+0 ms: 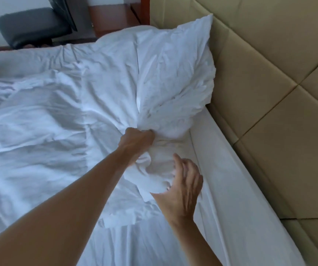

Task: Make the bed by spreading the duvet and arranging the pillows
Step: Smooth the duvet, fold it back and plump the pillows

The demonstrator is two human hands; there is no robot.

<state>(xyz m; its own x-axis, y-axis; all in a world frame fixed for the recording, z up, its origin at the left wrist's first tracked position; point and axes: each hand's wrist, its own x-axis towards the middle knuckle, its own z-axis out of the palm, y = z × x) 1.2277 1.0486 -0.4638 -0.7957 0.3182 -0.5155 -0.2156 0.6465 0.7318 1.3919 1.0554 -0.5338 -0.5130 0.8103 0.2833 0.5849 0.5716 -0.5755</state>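
White duvet (39,116) spread, rumpled, across most of the bed, its upper corner bunched near the head end. Left hand (135,143) clenched in a fist on a gathered fold of that duvet corner. Right hand (183,185) just beside, fingers loosely curled against the bunched white cloth; whether pinching it, impossible to tell. White pillow (175,70) crumpled, lying at the far head corner, leaning against the beige padded headboard (269,93) and touching the duvet's edge. Bare white fitted sheet (221,189) exposed along the head end, between duvet and headboard. Black chair (33,25) beyond the far side of the bed, beside reddish wooden furniture (112,16). No containers anywhere.
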